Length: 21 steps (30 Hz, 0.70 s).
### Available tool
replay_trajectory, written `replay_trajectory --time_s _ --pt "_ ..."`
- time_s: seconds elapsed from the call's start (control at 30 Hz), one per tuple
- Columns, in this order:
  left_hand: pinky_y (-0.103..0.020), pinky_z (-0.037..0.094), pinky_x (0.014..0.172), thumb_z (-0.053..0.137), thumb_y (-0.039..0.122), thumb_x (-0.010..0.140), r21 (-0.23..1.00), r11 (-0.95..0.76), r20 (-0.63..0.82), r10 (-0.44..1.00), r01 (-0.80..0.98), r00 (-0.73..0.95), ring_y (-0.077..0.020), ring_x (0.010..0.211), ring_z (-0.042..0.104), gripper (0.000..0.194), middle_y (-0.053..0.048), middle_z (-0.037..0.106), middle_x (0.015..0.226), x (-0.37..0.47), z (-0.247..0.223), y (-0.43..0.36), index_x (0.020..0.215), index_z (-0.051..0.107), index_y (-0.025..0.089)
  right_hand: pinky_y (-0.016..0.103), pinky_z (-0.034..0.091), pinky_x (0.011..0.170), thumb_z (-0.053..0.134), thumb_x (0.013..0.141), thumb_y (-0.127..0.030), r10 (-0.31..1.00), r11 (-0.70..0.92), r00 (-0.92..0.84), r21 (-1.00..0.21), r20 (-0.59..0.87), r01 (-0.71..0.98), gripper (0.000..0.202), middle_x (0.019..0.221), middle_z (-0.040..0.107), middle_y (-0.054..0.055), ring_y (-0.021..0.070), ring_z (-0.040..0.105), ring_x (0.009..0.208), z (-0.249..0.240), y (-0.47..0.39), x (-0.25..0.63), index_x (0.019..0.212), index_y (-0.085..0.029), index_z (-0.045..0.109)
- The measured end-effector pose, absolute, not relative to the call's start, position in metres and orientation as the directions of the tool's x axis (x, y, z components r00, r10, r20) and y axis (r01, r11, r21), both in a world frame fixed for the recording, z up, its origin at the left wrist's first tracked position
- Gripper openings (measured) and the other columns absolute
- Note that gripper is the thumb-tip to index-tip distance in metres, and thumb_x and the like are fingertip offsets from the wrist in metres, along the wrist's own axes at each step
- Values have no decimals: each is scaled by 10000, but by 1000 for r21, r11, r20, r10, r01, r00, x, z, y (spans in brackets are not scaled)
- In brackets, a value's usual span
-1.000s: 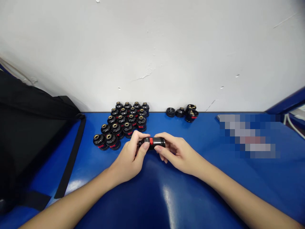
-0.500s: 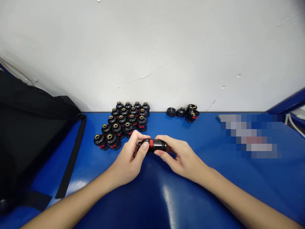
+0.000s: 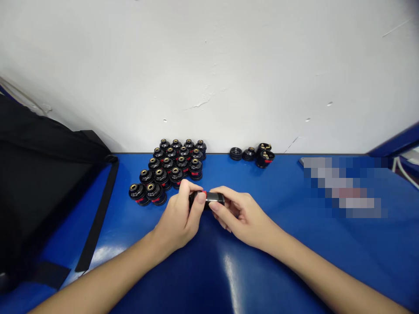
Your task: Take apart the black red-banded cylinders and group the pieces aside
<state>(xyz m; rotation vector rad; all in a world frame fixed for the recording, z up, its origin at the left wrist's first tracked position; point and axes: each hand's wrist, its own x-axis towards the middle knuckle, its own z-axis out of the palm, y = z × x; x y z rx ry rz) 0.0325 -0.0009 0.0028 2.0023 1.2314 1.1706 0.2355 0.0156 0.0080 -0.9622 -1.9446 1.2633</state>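
Both hands hold one black cylindrical plug connector (image 3: 215,200) sideways above the blue table. My left hand (image 3: 181,213) pinches its left end, with the thumb beside a red tab that shows only in part. My right hand (image 3: 244,213) has thumb and fingers closed around the right part of the barrel. Fingers hide both ends of the piece. Just left of my hands, several matching black plug connectors (image 3: 161,179) stand upright in rows, each with a brass-coloured ring on top; red tabs show on many.
Near the wall (image 3: 209,65) lie a black ring-shaped cap (image 3: 235,153), a black domed cover (image 3: 249,153) and two black plug bodies (image 3: 264,159) with brass-coloured contacts. A black bag (image 3: 42,174) with a strap covers the left side. At right, a blurred-out flat object (image 3: 343,187) lies on the blue table (image 3: 278,209).
The right fingers have shifted left along the connector, and its barrel has turned, so the red tab shows less. The left hand stays nearly in place. The standing connectors have not moved.
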Motion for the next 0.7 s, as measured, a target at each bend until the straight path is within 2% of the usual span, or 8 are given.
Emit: replay_trajectory --time_s 0.17,0.4,0.7 --pt "-242 392 524 416 323 1106 792 -395 389 914 465 115 -117 515 505 219 64 538 660 38 4 0 909 461 238 248 369 542 553 1078 -485 820 349 -548 -904 166 249 289 736 530 -48 99 431 584 9 11 232 1105 -209 633" --pt "-253 388 536 403 356 1093 827 -329 335 940 455 72 -129 537 480 266 54 526 653 41 12 -4 850 424 250 252 403 576 546 1087 -464 805 409 -549 -880 224 241 271 787 554 -34 109 465 614 8 8 233 1141 -212 629" --pt "-262 343 546 420 408 1104 873 -234 229 971 428 64 -124 545 448 303 57 504 661 44 15 -8 849 435 244 247 396 538 522 1106 -422 787 481 -550 -835 279 266 227 765 542 -38 110 450 581 7 8 236 1152 -218 610"
